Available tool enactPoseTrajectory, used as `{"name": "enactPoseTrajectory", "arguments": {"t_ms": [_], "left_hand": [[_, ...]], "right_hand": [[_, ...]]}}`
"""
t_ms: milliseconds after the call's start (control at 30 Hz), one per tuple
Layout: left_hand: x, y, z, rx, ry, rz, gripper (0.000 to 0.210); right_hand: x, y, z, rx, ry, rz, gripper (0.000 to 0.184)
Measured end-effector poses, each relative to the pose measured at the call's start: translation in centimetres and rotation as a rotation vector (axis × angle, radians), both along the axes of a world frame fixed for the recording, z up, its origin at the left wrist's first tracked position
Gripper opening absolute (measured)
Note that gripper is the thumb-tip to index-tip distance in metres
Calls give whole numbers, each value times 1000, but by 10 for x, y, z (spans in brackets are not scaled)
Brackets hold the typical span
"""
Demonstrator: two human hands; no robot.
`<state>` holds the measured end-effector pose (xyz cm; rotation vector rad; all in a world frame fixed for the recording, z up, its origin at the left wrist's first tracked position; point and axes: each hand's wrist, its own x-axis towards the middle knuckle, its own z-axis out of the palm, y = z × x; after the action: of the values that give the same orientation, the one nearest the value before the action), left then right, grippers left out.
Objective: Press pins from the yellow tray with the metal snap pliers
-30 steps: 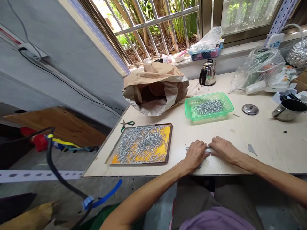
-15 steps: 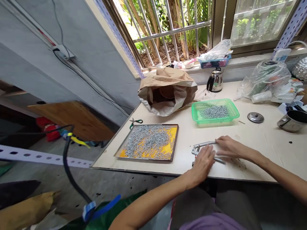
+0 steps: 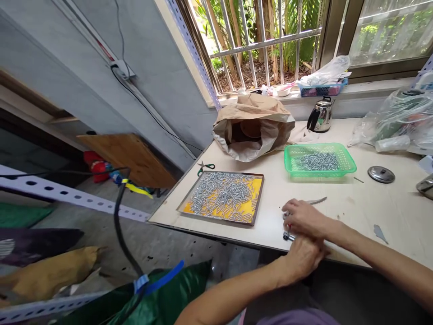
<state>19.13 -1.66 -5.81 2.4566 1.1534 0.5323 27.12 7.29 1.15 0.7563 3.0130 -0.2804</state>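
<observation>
A metal plier-like hand tool [image 3: 317, 201] with two long handles lies at the front of the table, largely covered by my hands. My right hand [image 3: 304, 218] reaches over its head, fingers curled down onto it. Below, at the table's edge, my left hand [image 3: 306, 256] is closed around the lower handle side; its fingertips are hidden. A dark round end [image 3: 287, 236] of the tool and a bit of red show between the hands. To the left, a shallow tray [image 3: 257, 198] with a yellow bottom holds many small silvery metal pins.
A green basket [image 3: 287, 169] with more pins stands behind my hands. Around are a paper bag [image 3: 233, 151], scissors [image 3: 204, 167], a kettle [image 3: 321, 116], a round metal lid [image 3: 381, 174], a grey scrap [image 3: 380, 234] and plastic bags [image 3: 399, 117].
My right hand has moved from the upper handle onto the tool's head. My left hand has drawn back from the head toward the table edge. The view has turned left.
</observation>
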Motion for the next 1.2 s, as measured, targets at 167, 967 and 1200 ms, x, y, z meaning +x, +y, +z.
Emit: {"name": "enactPoseTrajectory", "arguments": {"t_ms": [167, 967, 1200], "left_hand": [[-23, -28, 12, 248, -126, -215, 21], [-156, 107, 43, -90, 523, 641, 31], [-162, 103, 29, -38, 542, 625, 29]], "right_hand": [[-19, -12, -17, 10, 38, 122, 19], [49, -24, -6, -142, 102, -462, 23], [47, -54, -21, -118, -28, -560, 17]]}}
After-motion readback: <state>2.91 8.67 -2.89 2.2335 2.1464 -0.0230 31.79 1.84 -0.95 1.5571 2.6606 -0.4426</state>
